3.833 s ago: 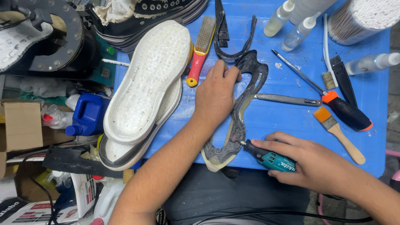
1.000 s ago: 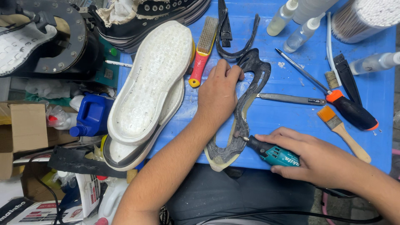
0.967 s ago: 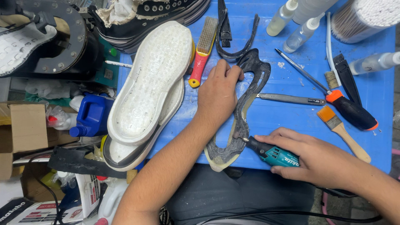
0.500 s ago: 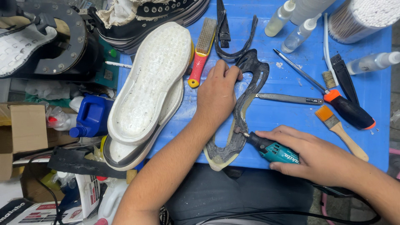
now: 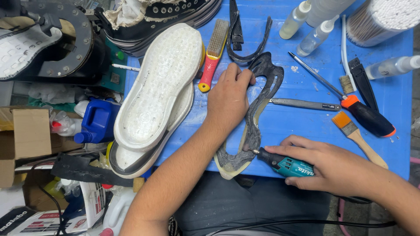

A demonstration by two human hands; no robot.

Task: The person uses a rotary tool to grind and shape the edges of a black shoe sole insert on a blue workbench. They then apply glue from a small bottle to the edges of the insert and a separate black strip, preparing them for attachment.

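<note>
Right now our left hand (image 5: 227, 102) presses flat on the sole strip (image 5: 258, 109) beside the white sole (image 5: 159, 87), while our right hand (image 5: 332, 168) grips the grinder (image 5: 284, 164) at the strip's near end. If our hold loosens, the bit could snatch the strip and skid toward our fingers.

I note a blue table (image 5: 306, 126) throughout. The rotary tool (image 5: 286, 165) is teal with a black nose. The rubber strip (image 5: 256, 118) is black, cream at its edge. The stacked soles (image 5: 159, 91) are off-white — grid-patterned. The brush (image 5: 213, 54) has a red and yellow handle; the screwdriver (image 5: 365, 116) is black and orange.
</note>
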